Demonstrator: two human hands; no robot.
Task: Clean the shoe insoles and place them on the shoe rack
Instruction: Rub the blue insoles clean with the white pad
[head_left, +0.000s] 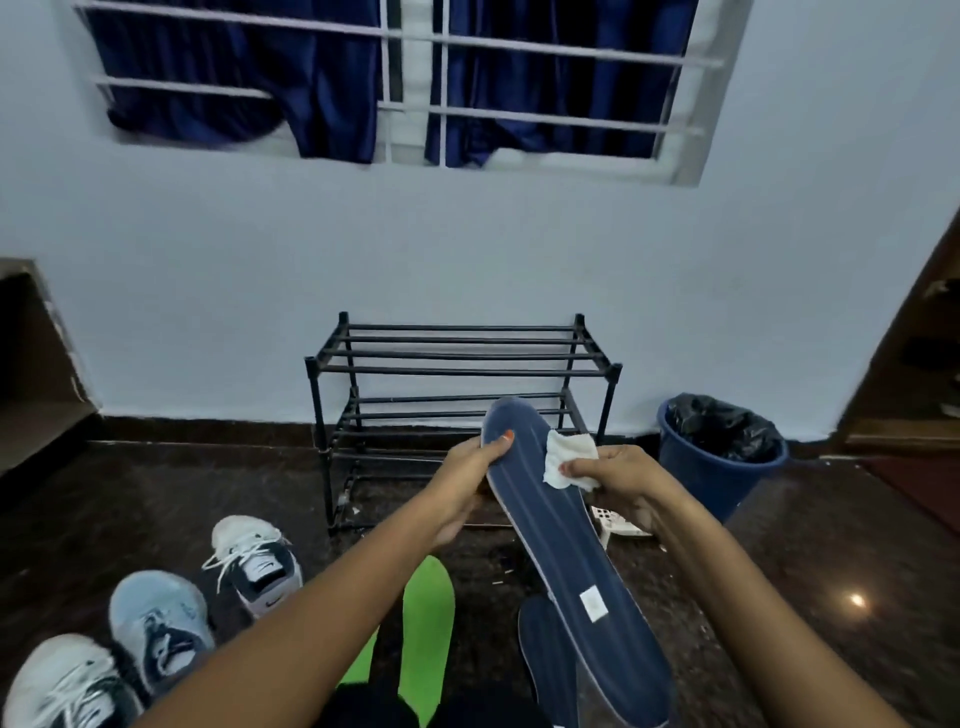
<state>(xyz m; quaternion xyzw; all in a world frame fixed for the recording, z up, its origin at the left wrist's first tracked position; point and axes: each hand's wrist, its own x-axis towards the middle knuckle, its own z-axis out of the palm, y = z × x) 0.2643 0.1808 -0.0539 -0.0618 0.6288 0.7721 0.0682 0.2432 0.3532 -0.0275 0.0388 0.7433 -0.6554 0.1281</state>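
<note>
1. Dark stone floor (156, 493), head view: the shoe rack (462, 370) stands against the wall.
2. My left hand (467, 483) grips the blue insole (550, 519) near its toe, in front of the rack; my right hand (618, 473) pinches a white wipe (569, 460) onto it.
3. Wiping is underway, I judge; next, stroke heelward.
4. I see the blue bin (701, 478) holds a black liner (722, 426).

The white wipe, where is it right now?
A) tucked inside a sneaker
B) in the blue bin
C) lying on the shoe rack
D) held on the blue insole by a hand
D: the right hand pinches the white wipe against the top of the blue insole, while the left hand grips the insole's edge.
</note>
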